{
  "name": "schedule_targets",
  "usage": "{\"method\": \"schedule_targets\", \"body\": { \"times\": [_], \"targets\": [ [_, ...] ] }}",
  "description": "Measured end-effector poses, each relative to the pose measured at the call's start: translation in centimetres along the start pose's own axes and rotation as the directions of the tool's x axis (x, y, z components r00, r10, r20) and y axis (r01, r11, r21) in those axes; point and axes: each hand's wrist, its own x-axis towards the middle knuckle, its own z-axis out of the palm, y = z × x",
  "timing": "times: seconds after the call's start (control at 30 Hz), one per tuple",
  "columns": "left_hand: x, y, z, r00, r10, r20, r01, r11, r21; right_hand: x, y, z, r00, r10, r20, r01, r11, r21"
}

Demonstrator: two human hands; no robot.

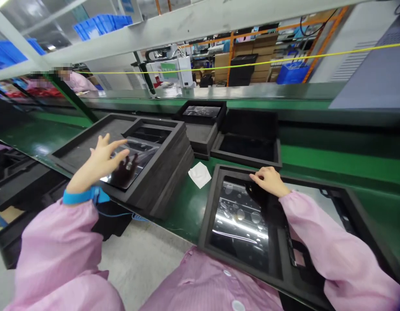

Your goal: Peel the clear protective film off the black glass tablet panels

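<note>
My left hand [102, 160], a blue band [78, 196] round its wrist, hovers with fingers spread above a glossy black glass panel [140, 162]. That panel lies in the top tray of a stack of dark foam trays [164, 177]. At the right, my right hand [270, 181] has its fingers curled together at the upper edge of another black glass panel [240, 220], which shows round blotches and reflections. This panel sits in a compartment of a foam tray [211, 207]. Whether anything is pinched in the right fingers is hidden.
A crumpled white wipe [200, 174] lies on the green bench [183, 214] between the trays. Behind are a small foam tray with a panel [202, 111] and a black tray [248, 147]. A blue cord [138, 216] hangs at the bench edge. Other people [75, 81] are far left.
</note>
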Motion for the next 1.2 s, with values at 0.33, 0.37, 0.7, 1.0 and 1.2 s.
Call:
{"method": "schedule_targets", "body": {
  "times": [0.33, 0.37, 0.7, 1.0, 1.2],
  "targets": [
    [-13.1, 5.3, 6.1, 0.860, 0.200, -0.469, -0.162, 0.979, 0.121, -4.8, 0.5, 0.7, 0.985, 0.096, -0.144, -0.056, 0.964, 0.259],
    [-13.1, 5.3, 7.0, 0.805, 0.201, -0.558, -0.162, 0.980, 0.119, -4.6, 0.5, 0.7, 0.980, 0.126, -0.154, -0.073, 0.947, 0.314],
    [-12.2, 4.9, 9.2, 0.622, 0.276, -0.733, -0.170, 0.961, 0.217, -5.4, -2.5, -2.6, 0.930, 0.360, 0.074, -0.215, 0.369, 0.904],
    [-15.1, 15.4, 14.5, 0.946, 0.196, 0.257, 0.071, 0.649, -0.758, -5.0, -5.8, -7.6, 0.803, 0.577, -0.148, 0.000, 0.249, 0.969],
    [-15.0, 20.6, 14.5, 0.688, 0.396, 0.608, 0.566, 0.231, -0.791, -5.4, -5.7, -11.1, 0.601, 0.589, -0.540, 0.083, 0.626, 0.776]
  ]
}}
